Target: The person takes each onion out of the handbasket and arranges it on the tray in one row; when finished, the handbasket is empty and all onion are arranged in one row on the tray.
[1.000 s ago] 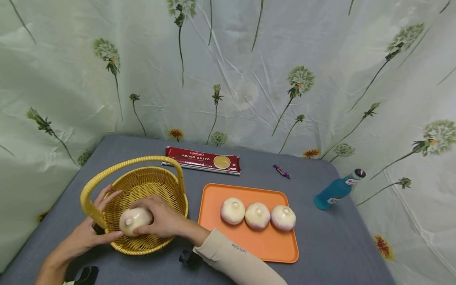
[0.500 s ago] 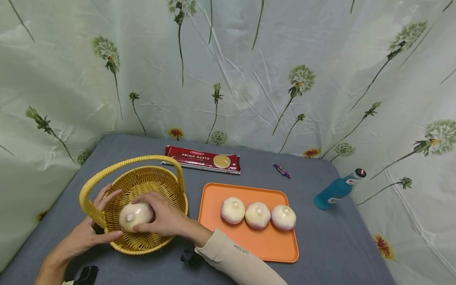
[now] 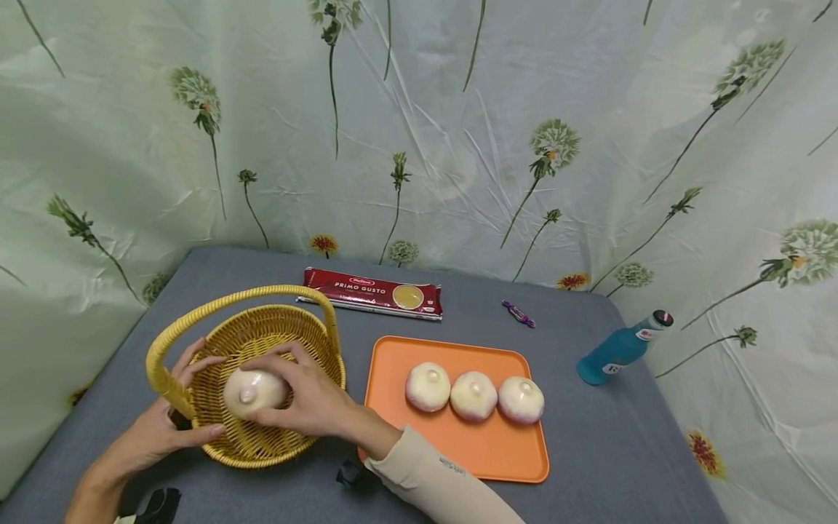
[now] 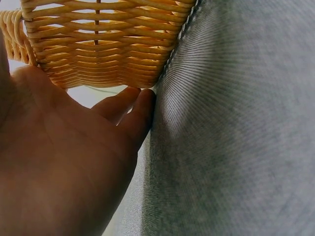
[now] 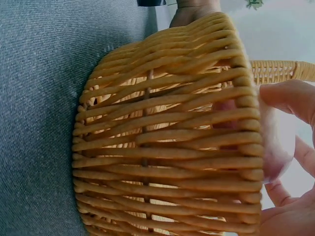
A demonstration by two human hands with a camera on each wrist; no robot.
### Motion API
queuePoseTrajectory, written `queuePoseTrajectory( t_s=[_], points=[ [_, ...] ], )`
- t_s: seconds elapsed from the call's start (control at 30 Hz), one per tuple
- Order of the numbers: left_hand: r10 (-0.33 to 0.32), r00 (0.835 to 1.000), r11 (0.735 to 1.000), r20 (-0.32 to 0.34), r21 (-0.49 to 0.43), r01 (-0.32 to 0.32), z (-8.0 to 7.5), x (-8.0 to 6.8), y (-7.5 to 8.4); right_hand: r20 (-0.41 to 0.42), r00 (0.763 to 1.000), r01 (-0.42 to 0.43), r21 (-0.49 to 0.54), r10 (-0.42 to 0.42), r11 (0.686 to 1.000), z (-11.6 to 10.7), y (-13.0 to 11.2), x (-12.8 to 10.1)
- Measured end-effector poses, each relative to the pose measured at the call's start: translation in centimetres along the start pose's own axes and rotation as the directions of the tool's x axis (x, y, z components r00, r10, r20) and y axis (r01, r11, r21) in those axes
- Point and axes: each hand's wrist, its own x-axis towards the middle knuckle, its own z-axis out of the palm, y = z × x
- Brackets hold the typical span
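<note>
A yellow wicker basket with a tall arched handle stands on the left of the table. My left hand grips its left side, thumb on the near rim and fingers by the handle's base; in the left wrist view this hand lies against the woven wall. Over the basket's opening, my right hand holds a white-and-purple onion between thumb and fingers. The right wrist view shows that onion partly above the rim, its lower part behind the weave. Whether it touches the basket's bottom cannot be told.
An orange tray right of the basket bears three similar onions in a row. Behind lie a red pasta packet and a purple wrapped candy. A blue bottle stands at the right edge. Flowered cloth hangs behind.
My right hand and the onion have shifted slightly to the right and away from me within the basket's opening. The left hand and the basket stay in place.
</note>
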Motion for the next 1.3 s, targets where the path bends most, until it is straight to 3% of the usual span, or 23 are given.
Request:
queuePoseTrajectory(
  t_s=[0.33, 0.73, 1.07, 1.3],
  points=[
    [-0.006, 1.000, 1.000, -0.021, 0.014, 0.006, 0.3, 0.0, -0.3, -0.039, 0.999, -0.009, 0.074, 0.012, 0.997, -1.2, 0.0, -1.2],
    [-0.030, 0.999, 0.999, -0.028, -0.034, 0.029, 0.3, -0.2, -0.2, -0.134, 0.989, 0.078, 0.114, -0.062, 0.990, -2.8, 0.5, -2.5],
    [-0.030, 0.999, 0.999, -0.021, -0.046, 0.029, 0.3, -0.1, -0.1, -0.181, 0.983, 0.066, 0.180, -0.033, 0.981, -3.8, 0.8, -3.9],
    [0.000, 1.000, 1.000, -0.018, -0.003, 0.000, 0.1, 0.0, -0.1, -0.199, 0.980, 0.071, 0.207, -0.029, 0.976, -4.5, 1.1, -4.8]
  ],
)
